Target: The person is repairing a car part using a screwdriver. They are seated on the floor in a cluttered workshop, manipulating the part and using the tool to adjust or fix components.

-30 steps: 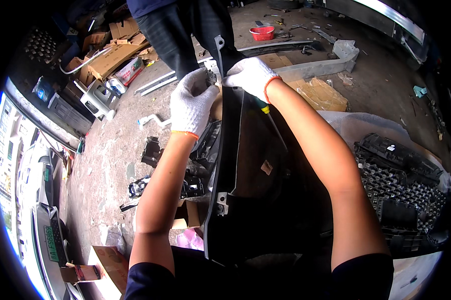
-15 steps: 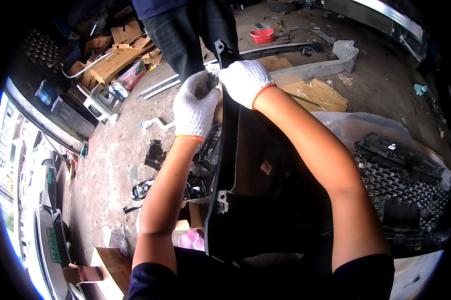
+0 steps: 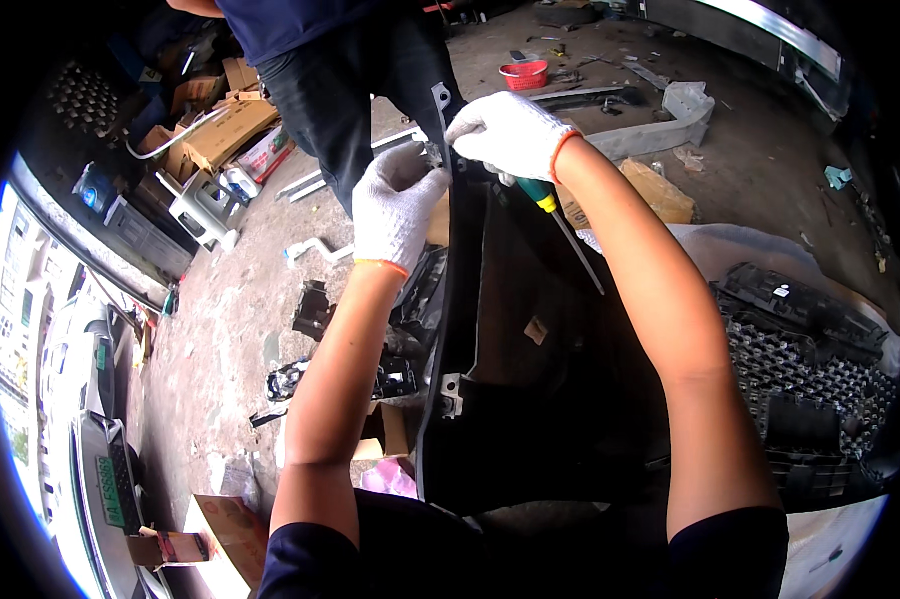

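A large black panel (image 3: 464, 299) stands in front of me, its long edge running away from my body. My left hand (image 3: 398, 208), in a white knitted glove with an orange cuff, is closed at the far end of that edge. Its thumb and fingers pinch a small grey part (image 3: 433, 155), whose kind I cannot make out. Across the edge, my gloved right hand (image 3: 515, 138) has its fingertips close to the panel. Tucked in its palm is a screwdriver (image 3: 547, 203) with a green and yellow handle, the shaft slanting down to the right. A metal bracket (image 3: 451, 394) sits lower on the edge.
Another person's legs (image 3: 320, 110) stand just beyond the panel. Loose black car parts (image 3: 315, 309) and cardboard boxes (image 3: 225, 539) lie at left. A black grille (image 3: 819, 379) rests on wrapping at right. Farther off are a red basket (image 3: 525, 74) and a white stool (image 3: 205, 210).
My right hand has shifted slightly up and turned, bringing the screwdriver into sight. My left hand remains at the panel's edge. The other person has moved left.
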Demonstrator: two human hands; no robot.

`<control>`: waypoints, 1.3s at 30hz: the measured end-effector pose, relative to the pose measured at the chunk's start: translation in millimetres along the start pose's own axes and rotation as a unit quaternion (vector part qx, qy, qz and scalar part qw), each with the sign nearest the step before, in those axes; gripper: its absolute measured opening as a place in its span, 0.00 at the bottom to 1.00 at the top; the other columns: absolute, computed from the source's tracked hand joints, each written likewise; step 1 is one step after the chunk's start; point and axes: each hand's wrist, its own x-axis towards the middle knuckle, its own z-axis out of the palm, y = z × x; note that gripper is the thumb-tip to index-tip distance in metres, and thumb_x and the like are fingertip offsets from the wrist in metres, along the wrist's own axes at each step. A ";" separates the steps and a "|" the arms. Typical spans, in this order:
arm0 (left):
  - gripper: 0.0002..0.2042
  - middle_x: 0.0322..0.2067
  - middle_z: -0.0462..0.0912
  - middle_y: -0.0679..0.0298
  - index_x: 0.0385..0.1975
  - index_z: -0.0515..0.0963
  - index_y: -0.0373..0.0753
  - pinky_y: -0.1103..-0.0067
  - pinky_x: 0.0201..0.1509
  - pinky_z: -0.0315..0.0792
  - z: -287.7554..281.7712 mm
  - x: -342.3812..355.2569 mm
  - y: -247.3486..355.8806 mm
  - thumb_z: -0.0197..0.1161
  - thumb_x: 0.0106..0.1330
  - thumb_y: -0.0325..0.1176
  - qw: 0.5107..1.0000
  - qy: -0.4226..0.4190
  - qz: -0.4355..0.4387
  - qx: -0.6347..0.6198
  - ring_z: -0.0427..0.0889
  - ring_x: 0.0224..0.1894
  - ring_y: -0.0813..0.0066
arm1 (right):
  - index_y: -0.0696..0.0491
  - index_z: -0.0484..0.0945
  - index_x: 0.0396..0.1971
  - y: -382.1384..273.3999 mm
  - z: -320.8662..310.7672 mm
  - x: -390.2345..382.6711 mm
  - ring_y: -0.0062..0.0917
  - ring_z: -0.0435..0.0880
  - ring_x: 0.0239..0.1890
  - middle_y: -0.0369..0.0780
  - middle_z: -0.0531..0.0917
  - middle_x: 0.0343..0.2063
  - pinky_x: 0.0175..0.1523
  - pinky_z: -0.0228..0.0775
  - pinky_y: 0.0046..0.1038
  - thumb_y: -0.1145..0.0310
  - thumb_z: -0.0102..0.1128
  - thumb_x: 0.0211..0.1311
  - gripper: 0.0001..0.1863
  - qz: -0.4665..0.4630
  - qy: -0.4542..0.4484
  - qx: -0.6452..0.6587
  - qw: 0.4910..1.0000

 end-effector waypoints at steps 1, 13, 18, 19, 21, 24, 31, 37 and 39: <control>0.20 0.44 0.84 0.53 0.52 0.76 0.27 0.78 0.52 0.78 4.8 0.0 3.0 0.69 0.60 0.24 1.000 -0.004 0.004 -0.008 0.84 0.43 0.72 | 0.58 0.82 0.46 0.6 -1.1 -3.8 0.19 0.81 0.20 0.38 0.86 0.30 0.28 0.77 0.24 0.68 0.57 0.62 0.15 0.002 -0.006 0.024 1.000; 0.18 0.39 0.87 0.59 0.47 0.81 0.29 0.82 0.48 0.77 36.6 3.9 16.0 0.70 0.57 0.28 0.987 -0.001 0.082 0.136 0.84 0.39 0.79 | 0.61 0.83 0.40 7.2 -20.0 -31.6 0.19 0.77 0.20 0.38 0.81 0.22 0.24 0.73 0.25 0.70 0.62 0.61 0.12 0.029 0.015 0.156 0.987; 0.23 0.43 0.85 0.56 0.50 0.79 0.30 0.79 0.51 0.76 42.1 2.9 8.9 0.73 0.55 0.32 0.978 0.007 0.101 0.182 0.84 0.42 0.75 | 0.62 0.82 0.40 14.4 -15.3 -29.0 0.19 0.77 0.17 0.39 0.80 0.21 0.23 0.71 0.23 0.67 0.61 0.62 0.13 0.044 0.050 0.118 0.991; 0.25 0.45 0.84 0.55 0.52 0.77 0.30 0.78 0.52 0.76 44.0 1.4 7.1 0.73 0.54 0.33 0.967 0.034 0.124 0.222 0.84 0.44 0.73 | 0.62 0.82 0.39 17.5 -14.7 -27.5 0.19 0.77 0.17 0.39 0.80 0.20 0.23 0.71 0.23 0.67 0.62 0.62 0.13 0.055 0.055 0.116 0.990; 0.29 0.49 0.82 0.52 0.55 0.75 0.30 0.75 0.56 0.75 44.7 1.1 1.2 0.74 0.54 0.35 0.960 0.044 0.129 0.246 0.83 0.49 0.69 | 0.62 0.82 0.37 23.6 -14.4 -21.5 0.19 0.76 0.17 0.38 0.80 0.20 0.23 0.71 0.24 0.67 0.62 0.61 0.12 0.074 0.063 0.114 0.989; 0.33 0.53 0.80 0.49 0.58 0.71 0.30 0.73 0.63 0.72 38.5 6.0 -11.3 0.75 0.53 0.36 0.968 -0.009 0.087 0.233 0.80 0.56 0.63 | 0.61 0.82 0.33 37.0 -6.1 -8.0 0.20 0.77 0.18 0.39 0.79 0.19 0.23 0.71 0.25 0.68 0.61 0.60 0.10 0.074 0.036 0.192 0.978; 0.41 0.54 0.78 0.48 0.66 0.61 0.29 0.73 0.59 0.73 43.0 -5.5 -5.4 0.76 0.53 0.34 0.975 -0.077 0.029 0.206 0.80 0.54 0.63 | 0.59 0.79 0.17 92.1 -25.3 -11.1 0.30 0.82 0.16 0.42 0.80 0.14 0.27 0.76 0.31 0.69 0.54 0.52 0.11 0.100 0.095 0.039 0.990; 0.30 0.43 0.83 0.57 0.61 0.68 0.33 0.77 0.45 0.80 42.1 -2.4 -25.5 0.70 0.57 0.23 0.985 -0.139 -0.106 0.003 0.84 0.40 0.70 | 0.58 0.80 0.24 168.6 -79.0 -73.7 0.23 0.74 0.17 0.37 0.74 0.17 0.20 0.69 0.28 0.67 0.61 0.55 0.08 0.283 0.004 -0.039 0.958; 0.27 0.42 0.83 0.58 0.60 0.70 0.33 0.77 0.44 0.80 37.0 0.3 -31.7 0.68 0.58 0.22 0.979 -0.148 -0.132 -0.050 0.84 0.40 0.71 | 0.60 0.83 0.29 203.0 -82.2 -84.5 0.32 0.79 0.22 0.43 0.81 0.23 0.28 0.73 0.34 0.64 0.56 0.55 0.13 0.319 -0.003 -0.152 0.935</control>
